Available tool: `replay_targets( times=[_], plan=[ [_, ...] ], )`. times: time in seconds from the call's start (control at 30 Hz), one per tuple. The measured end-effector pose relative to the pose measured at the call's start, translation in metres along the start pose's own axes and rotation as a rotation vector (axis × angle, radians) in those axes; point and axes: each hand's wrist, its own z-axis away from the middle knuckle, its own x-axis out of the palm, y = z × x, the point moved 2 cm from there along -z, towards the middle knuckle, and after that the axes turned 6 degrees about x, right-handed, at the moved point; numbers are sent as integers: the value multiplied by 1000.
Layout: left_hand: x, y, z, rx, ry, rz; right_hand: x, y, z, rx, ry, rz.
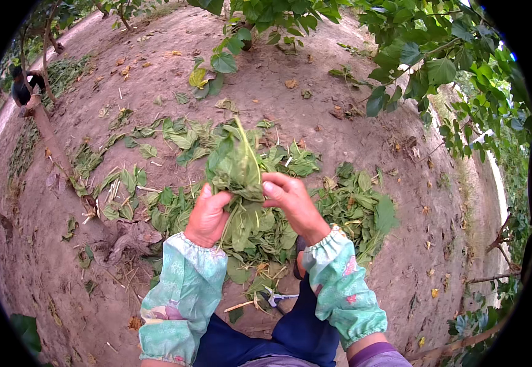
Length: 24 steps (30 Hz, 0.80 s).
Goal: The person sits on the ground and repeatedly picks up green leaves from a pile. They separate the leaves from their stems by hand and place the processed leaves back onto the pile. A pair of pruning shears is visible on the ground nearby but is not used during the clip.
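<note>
A bunch of broad, limp green leaves (236, 172) is held up before me, its middle gathered tight and pale stems poking out at the top. My left hand (208, 215) grips it from the left, thumb pressed on the gathered part. At its right edge, the thumb and forefinger of my right hand (293, 204) pinch the bunch; exactly what lies between them is too small to tell. Loose picked leaves (266, 234) are heaped on the soil below both hands. Pruning shears (274, 297) lie on the ground near my legs.
Another leaf heap (355, 208) lies to the right, with scattered leaves (183, 137) ahead. A leaning tree trunk (54, 137) rises at left from a gnarled base (130, 241). Leafy branches (426, 64) hang at upper right. A dark-clothed figure (21, 89), apparently a person, is far left.
</note>
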Motion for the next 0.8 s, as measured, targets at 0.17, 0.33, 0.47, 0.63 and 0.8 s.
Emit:
replay_targets(
  times=[0.17, 0.33, 0.47, 0.63, 0.8],
  plan=[
    [-5, -23, -6, -33, 64, -161, -13, 19, -4, -149, 92, -53],
    [-16, -43, -16, 3, 399, -150, -28, 13, 6, -204, 215, -234],
    [-49, -49, -24, -38, 380, -143, -42, 4, 8, -188, 165, -378],
    [-16, -53, -27, 35, 241, -255, -50, 9, 7, -159, 124, -375],
    [15, -63, -13, -292, 210, -145, -42, 12, 8, -98, 47, -415]
  ],
)
